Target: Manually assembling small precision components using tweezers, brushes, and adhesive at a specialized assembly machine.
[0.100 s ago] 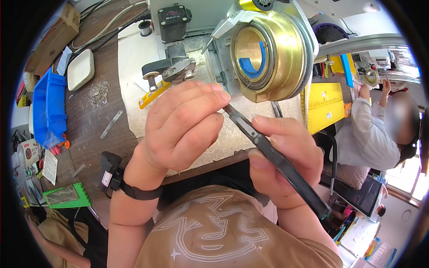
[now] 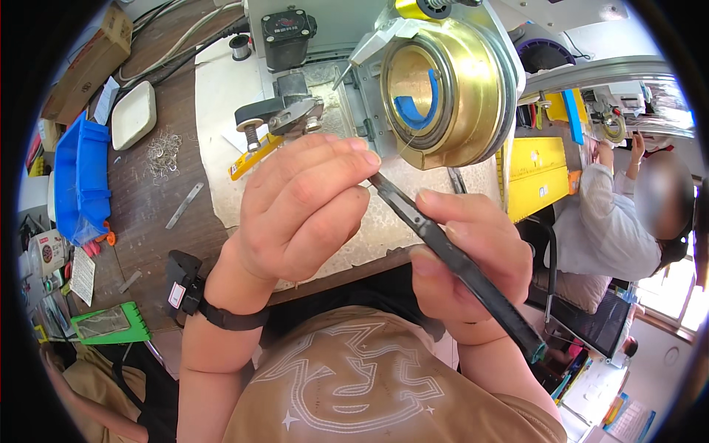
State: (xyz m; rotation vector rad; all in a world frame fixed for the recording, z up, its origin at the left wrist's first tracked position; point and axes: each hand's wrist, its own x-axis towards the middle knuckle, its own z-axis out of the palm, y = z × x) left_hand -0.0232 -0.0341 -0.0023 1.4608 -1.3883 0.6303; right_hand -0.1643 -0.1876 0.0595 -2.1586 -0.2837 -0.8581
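My right hand (image 2: 480, 258) grips a long black-handled plier-like tool (image 2: 450, 251) with a rivet near its narrow metal end. The handle slants down to the right, where its end looks greenish. At the tool's tip, my left hand (image 2: 306, 203) is closed in a pinch, its thumb and fingertips pressed together. What it pinches is too small to make out. A fine thread or wire (image 2: 406, 148) runs between the fingertips and the brass-coloured drum (image 2: 473, 96) just beyond. Inside the drum's round opening sits a curved blue strip (image 2: 413, 114).
A clamp-like metal fixture (image 2: 288, 111) stands beyond my left hand. To the left are a blue bin (image 2: 77, 177), a white dish (image 2: 134, 116), a heap of wire bits (image 2: 164, 155) and a metal strip (image 2: 185, 205). At right, another person (image 2: 605, 214) sits past a yellow panel (image 2: 539, 173).
The lower end of the tool's handle has swung slightly to the left with my right hand. My left hand has stayed in place.
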